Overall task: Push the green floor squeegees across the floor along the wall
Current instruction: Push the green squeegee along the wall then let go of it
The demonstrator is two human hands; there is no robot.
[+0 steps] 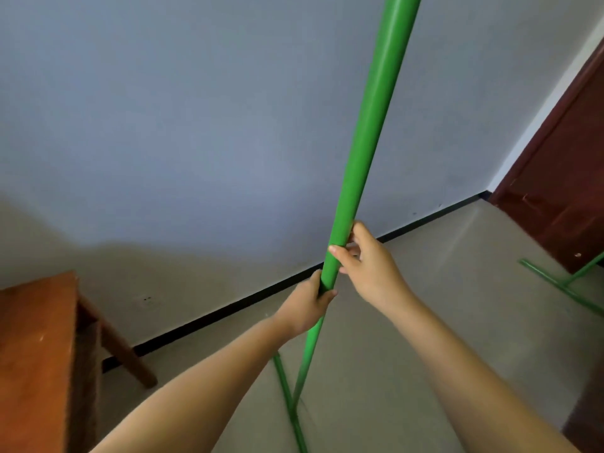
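Observation:
A green floor squeegee stands nearly upright in front of me, its long handle (369, 119) running from the top edge down to its green head bar (289, 400) on the floor near the bottom. My left hand (307, 305) is wrapped around the handle low down. My right hand (369, 259) sits just above it, fingers curled against the handle's right side with a looser hold. A second green squeegee (565, 286) lies on the floor at the far right, its handle leaving the frame.
A pale wall (196, 125) with a black skirting strip (248, 299) runs from lower left to upper right. A brown wooden table (36, 354) stands at the left. A dark red door (568, 178) is at the right. Grey floor (441, 289) lies between.

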